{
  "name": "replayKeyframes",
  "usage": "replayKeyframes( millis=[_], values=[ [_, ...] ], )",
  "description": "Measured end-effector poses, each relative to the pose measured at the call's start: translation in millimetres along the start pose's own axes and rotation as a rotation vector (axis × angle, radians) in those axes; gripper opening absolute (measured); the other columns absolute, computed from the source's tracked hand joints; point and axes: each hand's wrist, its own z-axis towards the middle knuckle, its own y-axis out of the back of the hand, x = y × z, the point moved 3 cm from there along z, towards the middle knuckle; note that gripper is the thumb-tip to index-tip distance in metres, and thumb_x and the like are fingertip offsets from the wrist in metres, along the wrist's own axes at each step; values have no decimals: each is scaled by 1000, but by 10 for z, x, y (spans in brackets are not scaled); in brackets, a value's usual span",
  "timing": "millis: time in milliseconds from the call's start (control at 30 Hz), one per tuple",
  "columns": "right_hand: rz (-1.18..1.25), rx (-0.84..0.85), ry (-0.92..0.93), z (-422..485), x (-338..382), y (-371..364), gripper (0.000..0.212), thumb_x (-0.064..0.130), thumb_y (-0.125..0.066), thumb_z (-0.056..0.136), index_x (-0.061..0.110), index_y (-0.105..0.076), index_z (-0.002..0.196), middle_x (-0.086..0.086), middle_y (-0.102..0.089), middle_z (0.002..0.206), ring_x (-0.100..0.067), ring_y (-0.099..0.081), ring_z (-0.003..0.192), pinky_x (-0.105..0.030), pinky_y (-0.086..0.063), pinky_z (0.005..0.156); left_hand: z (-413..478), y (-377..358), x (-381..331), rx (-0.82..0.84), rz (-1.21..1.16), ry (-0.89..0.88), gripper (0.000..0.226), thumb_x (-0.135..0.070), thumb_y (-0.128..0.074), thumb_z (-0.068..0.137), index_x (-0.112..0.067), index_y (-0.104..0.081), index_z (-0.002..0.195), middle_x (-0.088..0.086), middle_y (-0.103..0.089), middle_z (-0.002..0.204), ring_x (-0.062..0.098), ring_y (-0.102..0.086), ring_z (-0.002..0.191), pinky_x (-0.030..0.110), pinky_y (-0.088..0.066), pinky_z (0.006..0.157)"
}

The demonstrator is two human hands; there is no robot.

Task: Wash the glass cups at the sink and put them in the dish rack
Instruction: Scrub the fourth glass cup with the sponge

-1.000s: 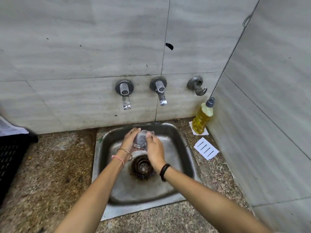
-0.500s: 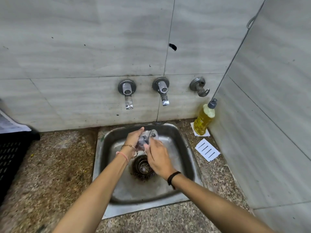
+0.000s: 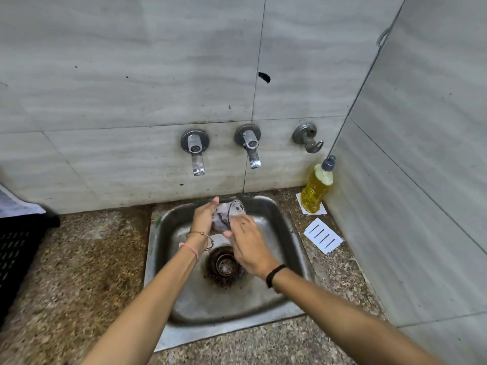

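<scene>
A clear glass cup is held tilted over the steel sink, its mouth turned to the right. My left hand grips the cup from the left side. My right hand is at the cup's lower right, with its fingers on the glass near the rim. Both hands are above the drain. No water shows from the two wall taps. The black dish rack is at the far left edge, only partly in view.
A yellow dish soap bottle stands on the counter right of the sink, near the corner. A white slotted piece lies beside it. A metal hook is on the tiled wall. Speckled stone counter surrounds the sink.
The cup has tipped so that its mouth faces more to the right. My right hand has slid lower and to the right along the glass.
</scene>
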Motion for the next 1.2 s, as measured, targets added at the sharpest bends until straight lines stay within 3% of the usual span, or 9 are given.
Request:
replayKeyframes(
  millis=[167,300,400,533,633,767,933,1033,1200],
  values=[
    [458,-164,-689,115,169,-18,32,32,-37,102,8,-51,119,-11,-68,102,-27,-63,93,-42,-50,80,21,25,17,-42,255,-309,34,-36,-48,97,-18,-62,72,6,-65,75,15,-58,69,29,-47,71],
    [274,-105,-428,96,116,93,31,21,-42,101,6,-51,127,-13,-66,104,-25,-56,99,-32,-43,83,-9,-29,-25,169,-40,126,44,-49,-45,94,-12,-66,87,16,-68,87,22,-64,74,37,-53,75],
    [3,-69,-117,74,-64,87,26,12,-46,94,0,-59,113,-16,-65,107,-23,-48,107,-24,-30,98,-66,-52,-11,205,-152,316,41,-43,-50,94,-4,-63,94,12,-69,69,20,-67,55,34,-58,54],
    [42,-44,-213,79,-91,54,22,10,-44,94,3,-55,111,-15,-63,101,-28,-53,98,-28,-39,83,-64,-121,8,122,-88,164,34,-35,-42,99,-7,-60,93,10,-65,73,12,-64,48,27,-54,44],
    [282,-160,-464,97,-1,65,24,22,-40,102,7,-54,114,-4,-63,91,-18,-56,83,-16,-35,62,-48,-154,0,131,-5,-20,28,-34,-41,99,-11,-58,95,11,-64,86,15,-65,66,27,-53,47],
    [556,-175,-770,173,-47,76,29,26,-42,102,10,-55,122,-2,-63,115,-13,-58,102,-16,-39,77,-63,-124,-23,185,116,-122,24,-36,-46,97,-14,-53,105,14,-62,111,18,-64,83,30,-56,54],
    [221,-71,-385,22,-92,8,33,27,-40,101,15,-48,130,-2,-67,103,-22,-61,97,-30,-47,75,-153,-112,-75,204,10,239,50,-61,-43,90,-15,-62,97,6,-72,79,19,-69,66,34,-59,58],
    [227,-144,-417,-69,-32,-88,30,32,-36,100,16,-52,119,-3,-66,97,-22,-58,91,-32,-43,72,-124,-134,-79,78,17,73,39,-48,-41,96,-15,-61,86,4,-67,64,18,-65,52,33,-55,52],
    [649,-261,-868,122,42,-40,30,30,-41,101,11,-61,113,-2,-66,112,-18,-60,103,-32,-47,88,-58,-52,-20,-21,265,-243,37,-46,-44,96,-21,-63,75,9,-69,85,27,-66,86,48,-53,86]
  ],
)
